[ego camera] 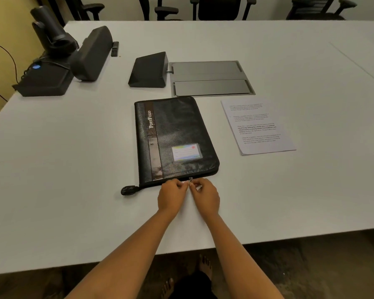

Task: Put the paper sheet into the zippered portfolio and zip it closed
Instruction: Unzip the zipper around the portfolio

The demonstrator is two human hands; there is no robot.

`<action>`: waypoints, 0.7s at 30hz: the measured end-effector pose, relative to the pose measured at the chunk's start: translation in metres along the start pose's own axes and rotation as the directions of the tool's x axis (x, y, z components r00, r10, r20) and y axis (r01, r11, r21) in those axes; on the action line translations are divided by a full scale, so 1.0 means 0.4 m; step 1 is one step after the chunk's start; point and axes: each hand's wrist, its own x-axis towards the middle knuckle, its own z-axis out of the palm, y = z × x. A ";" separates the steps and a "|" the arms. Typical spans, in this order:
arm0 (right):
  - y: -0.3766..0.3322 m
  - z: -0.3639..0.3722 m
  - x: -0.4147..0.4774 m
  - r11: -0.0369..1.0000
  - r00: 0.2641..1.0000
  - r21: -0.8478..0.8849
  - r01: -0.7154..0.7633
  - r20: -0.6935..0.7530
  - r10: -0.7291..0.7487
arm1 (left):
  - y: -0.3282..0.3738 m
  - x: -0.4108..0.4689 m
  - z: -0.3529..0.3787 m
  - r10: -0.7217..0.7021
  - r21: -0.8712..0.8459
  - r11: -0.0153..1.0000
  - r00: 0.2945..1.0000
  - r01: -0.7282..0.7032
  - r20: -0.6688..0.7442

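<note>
Hands (205, 197) pinch portfolio (177, 134) edge, paper (258, 126) — right, apart

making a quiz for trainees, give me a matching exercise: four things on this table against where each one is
Things: 1 paper sheet; 2 zipper pull; 3 label card; 4 black wedge-shaped device
Places: A in a clear pocket on the portfolio cover; B flat on the table, right of the portfolio; C beyond the portfolio, beside the metal hatch; D at the portfolio's near edge, between left hand and right hand
Pairs: 1-B; 2-D; 3-A; 4-C
</note>
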 end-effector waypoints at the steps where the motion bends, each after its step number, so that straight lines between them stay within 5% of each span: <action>1: -0.001 0.001 -0.003 1.000 1.000 0.013 0.004 -0.003 -0.003 | 0.004 0.002 0.001 -0.059 -0.057 0.997 0.998 0.061 0.028; 6: 0.005 0.009 -0.018 0.997 0.999 0.055 0.046 0.014 -0.046 | 0.044 0.022 0.008 -0.177 -0.284 0.935 0.974 0.211 0.140; 12: 0.021 -0.004 -0.007 0.995 0.993 0.085 0.042 0.107 -0.051 | 0.061 0.032 0.033 -0.288 -0.330 0.890 0.949 0.315 0.129; 15: 0.009 -0.030 0.016 0.963 0.987 0.243 -0.120 0.129 0.091 | 0.052 0.029 0.037 -0.297 -0.325 0.894 0.951 0.310 0.090; 21: -0.016 -0.072 0.111 0.723 0.880 0.518 -0.457 0.142 0.454 | 0.046 0.003 0.036 -0.143 -0.186 0.973 0.990 0.138 -0.015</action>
